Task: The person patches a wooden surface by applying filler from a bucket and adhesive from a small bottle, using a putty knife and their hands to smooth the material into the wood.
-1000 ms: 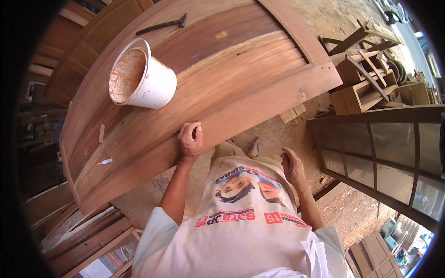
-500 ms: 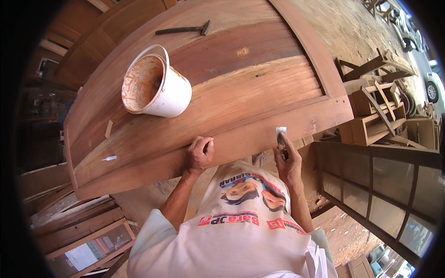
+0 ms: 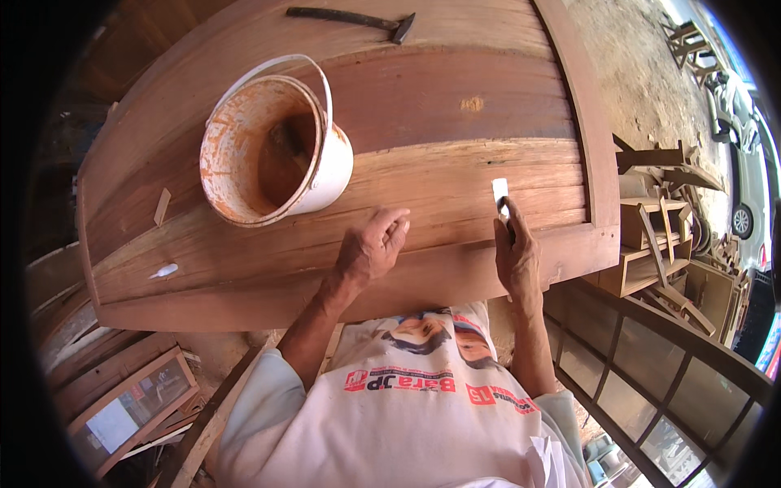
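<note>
Right hand point(image 3: 518, 256) grips flat scraper point(image 3: 500, 191), blade over pale boards of wooden panel point(image 3: 455, 207). Left hand point(image 3: 370, 248) half-curled above panel's near side; cannot tell if holding anything. Orange-smeared bucket point(image 3: 335, 179) stands on panel, left of scraper. Tan patch point(image 3: 472, 104) marks dark board; no orange smear visible beside blade, work there seems barely begun.

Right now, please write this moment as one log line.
right hand: holds flat-bladed tool | left hand: over wooden panel | on panel: white bucket, hammer
</note>
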`<state>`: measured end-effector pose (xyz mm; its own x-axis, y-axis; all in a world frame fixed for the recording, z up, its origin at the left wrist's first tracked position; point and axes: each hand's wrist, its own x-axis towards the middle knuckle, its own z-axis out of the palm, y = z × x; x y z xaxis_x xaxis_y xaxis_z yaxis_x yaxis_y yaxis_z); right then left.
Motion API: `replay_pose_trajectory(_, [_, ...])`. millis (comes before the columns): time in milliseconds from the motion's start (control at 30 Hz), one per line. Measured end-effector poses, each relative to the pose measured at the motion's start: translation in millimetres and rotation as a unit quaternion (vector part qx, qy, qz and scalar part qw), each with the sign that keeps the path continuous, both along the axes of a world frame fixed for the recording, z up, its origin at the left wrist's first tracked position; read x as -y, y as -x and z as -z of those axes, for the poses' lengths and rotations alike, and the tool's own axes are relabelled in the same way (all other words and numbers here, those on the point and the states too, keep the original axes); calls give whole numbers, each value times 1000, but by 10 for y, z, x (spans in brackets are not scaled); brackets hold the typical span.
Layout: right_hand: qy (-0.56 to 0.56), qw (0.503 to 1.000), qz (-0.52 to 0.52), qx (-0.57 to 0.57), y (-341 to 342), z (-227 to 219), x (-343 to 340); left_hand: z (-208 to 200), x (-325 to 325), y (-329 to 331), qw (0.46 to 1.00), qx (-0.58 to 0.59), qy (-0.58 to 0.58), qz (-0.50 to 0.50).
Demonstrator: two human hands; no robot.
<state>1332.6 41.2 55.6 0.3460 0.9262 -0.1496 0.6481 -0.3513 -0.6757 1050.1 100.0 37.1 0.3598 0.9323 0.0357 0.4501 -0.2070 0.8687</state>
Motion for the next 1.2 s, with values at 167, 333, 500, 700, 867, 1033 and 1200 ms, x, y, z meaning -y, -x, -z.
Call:
replay_pose_trajectory(167, [-42, 998, -41, 17, -168, 42, -622, -35, -169, 355, 1000, -1, -8, -14])
replay_pose_trajectory(333, [-34, 997, -71, -9, -111, 193, -857, -99, 266, 721, 998, -58, 10, 14])
replay_pose_trajectory(500, [-39, 993, -98, -48, 57, 276, -900, 165, 455, 803, 998, -63, -19, 3])
replay_pose_trajectory(700, [-41, 991, -117, -43, 32, 333, -911, 226, 501, 716, 964, 86, 66, -242])
replay_pose_trajectory(867, [-39, 996, -74, -18, -113, 272, -954, 92, 413, 492, 989, -70, -111, -63])
replay_pose_trajectory(1033, [-28, 997, -67, 40, -413, 337, -1355, 290, 503, 441, 988, -76, -125, -36])
replay_pose_trajectory(1200, [-1, 989, -97, 110, -297, 234, -1819, 268, 472, 468, 989, -83, -118, -28])
